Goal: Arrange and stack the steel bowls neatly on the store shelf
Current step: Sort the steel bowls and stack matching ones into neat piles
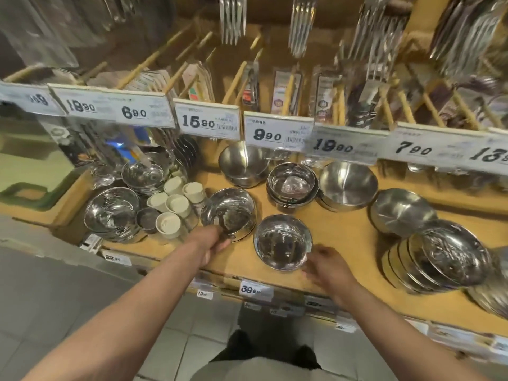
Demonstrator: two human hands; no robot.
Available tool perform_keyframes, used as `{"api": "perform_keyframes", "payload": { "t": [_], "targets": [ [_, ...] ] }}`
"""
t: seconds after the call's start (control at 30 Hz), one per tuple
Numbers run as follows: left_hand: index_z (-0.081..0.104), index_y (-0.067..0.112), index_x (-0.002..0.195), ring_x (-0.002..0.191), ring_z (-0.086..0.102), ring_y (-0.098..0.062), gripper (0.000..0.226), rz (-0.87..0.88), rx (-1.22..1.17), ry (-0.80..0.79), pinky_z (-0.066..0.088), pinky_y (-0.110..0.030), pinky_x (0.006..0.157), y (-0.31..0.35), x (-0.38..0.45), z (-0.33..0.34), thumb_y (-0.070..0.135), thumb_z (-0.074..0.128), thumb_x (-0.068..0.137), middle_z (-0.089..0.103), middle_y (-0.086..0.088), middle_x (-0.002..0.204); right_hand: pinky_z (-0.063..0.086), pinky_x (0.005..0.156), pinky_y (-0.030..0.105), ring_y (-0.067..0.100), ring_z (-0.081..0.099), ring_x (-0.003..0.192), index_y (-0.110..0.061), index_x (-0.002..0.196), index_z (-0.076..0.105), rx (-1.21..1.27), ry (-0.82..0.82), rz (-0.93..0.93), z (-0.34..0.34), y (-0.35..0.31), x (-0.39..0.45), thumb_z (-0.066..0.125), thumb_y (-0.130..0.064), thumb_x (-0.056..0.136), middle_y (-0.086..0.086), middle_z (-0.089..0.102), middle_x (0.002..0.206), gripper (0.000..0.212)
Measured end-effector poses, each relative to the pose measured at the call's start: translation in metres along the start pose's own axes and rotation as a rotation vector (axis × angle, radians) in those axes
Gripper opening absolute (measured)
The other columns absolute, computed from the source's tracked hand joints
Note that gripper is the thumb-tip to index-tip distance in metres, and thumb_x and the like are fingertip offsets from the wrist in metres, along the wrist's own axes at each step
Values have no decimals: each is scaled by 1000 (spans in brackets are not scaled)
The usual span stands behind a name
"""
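While the left hand [213,244] pinches the near rim of one bowl [228,213] at centre frame, the right hand [327,264] touches a second bowl [282,242] (grip unclear, blurred). Nesting them wants a level lift. Cups [176,206] crowd the left; bare shelf [343,237] lies right, its front edge close.

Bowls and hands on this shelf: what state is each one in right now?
Left hand: grips the near rim of the left bowl.
Right hand: touches the front bowl; grip unclear.
Left bowl: upright, empty.
Front bowl: upright, empty, single.
Nested bowls: stacked, upright.
Tilted stack: leaning on its side.
White cups: clustered, apparently upside down.
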State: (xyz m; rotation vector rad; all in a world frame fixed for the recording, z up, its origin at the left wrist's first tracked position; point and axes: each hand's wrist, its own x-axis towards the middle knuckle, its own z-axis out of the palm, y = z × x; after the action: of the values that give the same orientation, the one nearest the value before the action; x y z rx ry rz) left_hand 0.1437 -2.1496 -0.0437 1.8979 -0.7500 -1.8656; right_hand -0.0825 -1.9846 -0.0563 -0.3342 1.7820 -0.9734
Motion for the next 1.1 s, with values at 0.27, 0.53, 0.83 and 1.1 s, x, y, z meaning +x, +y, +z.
{"api": "perform_keyframes", "payload": {
  "t": [0.27,0.53,0.83,1.1],
  "targets": [
    [56,1,94,87,72,-29,11,-6,115,-108,53,-24,38,20,-16,1,6,50,102,67,-19,100,43,54,31,21,59,62,-1,110,70,84,77,-18,-12,-9,-26,62,-19,97,22,75,89,24],
    [58,3,101,77,67,-25,12,70,195,-148,57,-26,40,38,-35,-10,-5,50,97,63,-18,97,58,95,49,31,73,92,2,103,67,212,98,-80,-2,-24,-42,52,-8,100,21,73,101,19],
    [54,-7,121,60,63,-17,25,60,335,-414,51,-21,36,41,-77,43,-6,44,98,61,-20,113,63,70,29,20,76,93,-12,118,60,242,-106,-141,20,-55,-34,73,-35,91,9,77,104,39],
    [61,2,115,50,65,-10,20,111,456,-353,48,-19,38,18,-65,59,13,57,99,69,-5,101,59,89,57,38,76,84,-12,96,70,16,146,-110,12,-35,-20,61,-20,87,14,78,81,15]
  ]
}}
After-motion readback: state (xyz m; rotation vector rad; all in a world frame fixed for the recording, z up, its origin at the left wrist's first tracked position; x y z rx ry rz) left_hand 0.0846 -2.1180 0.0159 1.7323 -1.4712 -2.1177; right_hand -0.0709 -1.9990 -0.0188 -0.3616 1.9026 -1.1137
